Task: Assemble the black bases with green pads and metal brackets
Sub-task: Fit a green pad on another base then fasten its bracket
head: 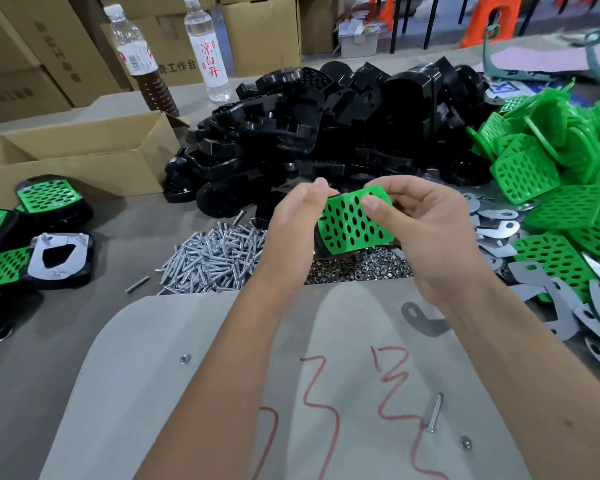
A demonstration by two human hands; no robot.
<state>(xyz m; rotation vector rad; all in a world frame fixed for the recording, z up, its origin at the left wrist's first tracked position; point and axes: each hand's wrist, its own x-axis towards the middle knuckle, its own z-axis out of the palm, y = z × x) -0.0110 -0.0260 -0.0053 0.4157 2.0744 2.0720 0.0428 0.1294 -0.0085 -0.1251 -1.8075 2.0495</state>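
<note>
A green perforated pad (352,225) lies on a black base whose edge shows beneath it, held above the table between both hands. My left hand (291,233) grips the piece's left side. My right hand (426,233) grips its right side, with the thumb pressed on the pad's top. Behind them sits a big heap of black bases (326,133). Loose green pads (561,188) are piled at the right, with flat metal brackets (499,230) spread under and in front of them.
Screws (212,258) and nuts (361,266) lie heaped just below my hands. Assembled pieces (39,237) are stacked at the left. An open cardboard box (77,157) and two bottles (208,46) stand behind. A single bracket (421,318), a screw (434,412) and nuts rest on the grey board (187,341).
</note>
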